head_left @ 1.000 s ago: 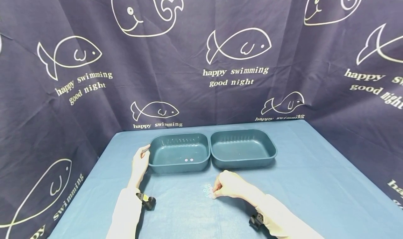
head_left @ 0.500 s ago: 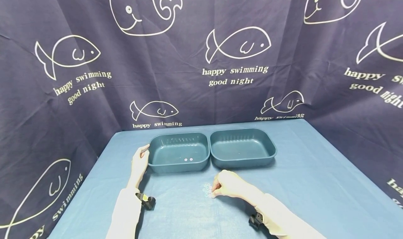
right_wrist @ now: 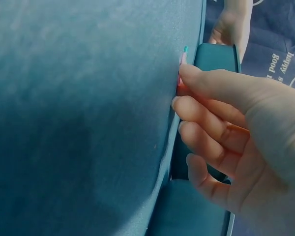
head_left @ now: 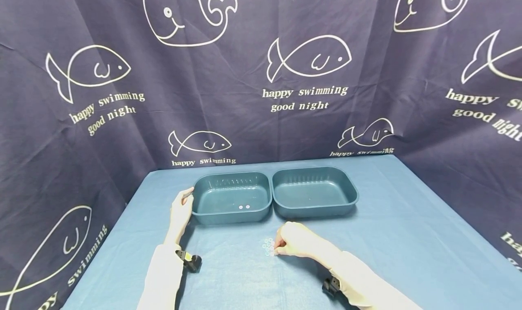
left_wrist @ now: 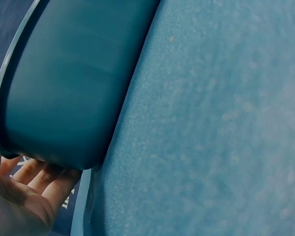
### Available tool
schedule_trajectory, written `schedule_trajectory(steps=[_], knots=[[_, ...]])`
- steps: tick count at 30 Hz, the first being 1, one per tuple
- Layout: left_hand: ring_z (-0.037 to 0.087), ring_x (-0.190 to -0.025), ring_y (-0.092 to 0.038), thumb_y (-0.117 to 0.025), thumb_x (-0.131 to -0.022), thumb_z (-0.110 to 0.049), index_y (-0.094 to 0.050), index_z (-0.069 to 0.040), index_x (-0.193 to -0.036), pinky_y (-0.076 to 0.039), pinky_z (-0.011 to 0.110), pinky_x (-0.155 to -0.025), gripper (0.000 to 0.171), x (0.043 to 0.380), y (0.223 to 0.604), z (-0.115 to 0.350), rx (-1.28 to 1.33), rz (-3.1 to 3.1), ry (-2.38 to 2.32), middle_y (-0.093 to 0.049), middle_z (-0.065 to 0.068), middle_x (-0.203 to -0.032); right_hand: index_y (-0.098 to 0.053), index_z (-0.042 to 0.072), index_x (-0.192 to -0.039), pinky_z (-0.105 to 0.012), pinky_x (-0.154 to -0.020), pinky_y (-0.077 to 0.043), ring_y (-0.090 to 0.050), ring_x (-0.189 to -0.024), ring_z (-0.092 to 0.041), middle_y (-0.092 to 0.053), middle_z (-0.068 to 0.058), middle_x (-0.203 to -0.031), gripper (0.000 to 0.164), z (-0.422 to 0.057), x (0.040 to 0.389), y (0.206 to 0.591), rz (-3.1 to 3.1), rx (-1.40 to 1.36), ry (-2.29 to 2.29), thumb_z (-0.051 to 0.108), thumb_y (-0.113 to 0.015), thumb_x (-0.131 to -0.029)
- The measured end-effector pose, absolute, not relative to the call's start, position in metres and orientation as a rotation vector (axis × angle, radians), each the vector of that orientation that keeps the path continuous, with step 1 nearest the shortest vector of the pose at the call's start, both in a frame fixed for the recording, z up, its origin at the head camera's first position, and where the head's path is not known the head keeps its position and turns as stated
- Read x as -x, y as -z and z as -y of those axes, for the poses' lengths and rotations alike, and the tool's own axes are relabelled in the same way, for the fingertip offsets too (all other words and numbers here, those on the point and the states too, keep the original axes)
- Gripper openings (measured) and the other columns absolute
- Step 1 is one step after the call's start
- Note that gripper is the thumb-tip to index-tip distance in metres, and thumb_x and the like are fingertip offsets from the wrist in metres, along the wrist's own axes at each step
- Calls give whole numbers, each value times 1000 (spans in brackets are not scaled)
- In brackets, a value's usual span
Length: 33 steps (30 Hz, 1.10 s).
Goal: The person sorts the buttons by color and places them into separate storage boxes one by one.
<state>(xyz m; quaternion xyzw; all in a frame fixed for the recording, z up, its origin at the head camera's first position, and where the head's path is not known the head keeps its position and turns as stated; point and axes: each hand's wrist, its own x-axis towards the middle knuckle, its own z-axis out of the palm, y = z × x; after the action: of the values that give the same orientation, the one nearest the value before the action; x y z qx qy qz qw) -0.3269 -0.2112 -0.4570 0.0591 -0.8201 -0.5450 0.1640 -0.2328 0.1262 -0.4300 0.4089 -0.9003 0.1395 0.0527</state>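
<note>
In the head view, my left hand (head_left: 181, 210) rests at the left end of the left blue-green bin (head_left: 232, 217). Its fingers touch the bin's outer end wall, seen in the left wrist view. Small pale blue and pink buttons (head_left: 267, 246) lie in a cluster on the cloth in front of the bins. At this cluster's right edge, my right hand (head_left: 299, 240) pinches a small pink button (right_wrist: 180, 73) between thumb and index finger, low at the cloth; the fingertips partly hide it. Two pale pink buttons (head_left: 244, 207) lie inside the left bin.
A second blue-green bin (head_left: 316, 208) stands against the left one's right side; no buttons show in it. Light blue cloth (head_left: 228, 273) covers the table. Dark curtains (head_left: 253, 119) with white fish drawings hang behind and at both sides.
The right fingertips shift very slightly at the cluster's right edge. The left hand, bins and the two buttons inside stay put; the head view drifts slightly.
</note>
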Motion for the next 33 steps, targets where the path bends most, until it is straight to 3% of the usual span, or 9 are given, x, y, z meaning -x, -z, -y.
schedule_trajectory(steps=[19, 33], knots=[[33, -123, -50, -44, -94, -11, -53, -7, -129, -37, 46, -102, 37, 327, 457, 211, -162, 2329, 1562, -52, 19, -134, -72, 14, -71, -8, -56, -37, -45, -59, 7, -57, 11, -63, 4, -130, 236, 433, 2744, -1285, -750, 13, -68, -73], [32, -120, -52, -43, -94, -12, -54, -7, -129, -39, 45, -98, 37, 326, 456, 210, -163, 2321, 1561, -54, 20, -131, -72, 9, -78, -13, -58, -43, -50, -61, 5, -60, 7, -67, 6, -136, 239, 414, 2666, -1283, -909, 10, -67, -75]])
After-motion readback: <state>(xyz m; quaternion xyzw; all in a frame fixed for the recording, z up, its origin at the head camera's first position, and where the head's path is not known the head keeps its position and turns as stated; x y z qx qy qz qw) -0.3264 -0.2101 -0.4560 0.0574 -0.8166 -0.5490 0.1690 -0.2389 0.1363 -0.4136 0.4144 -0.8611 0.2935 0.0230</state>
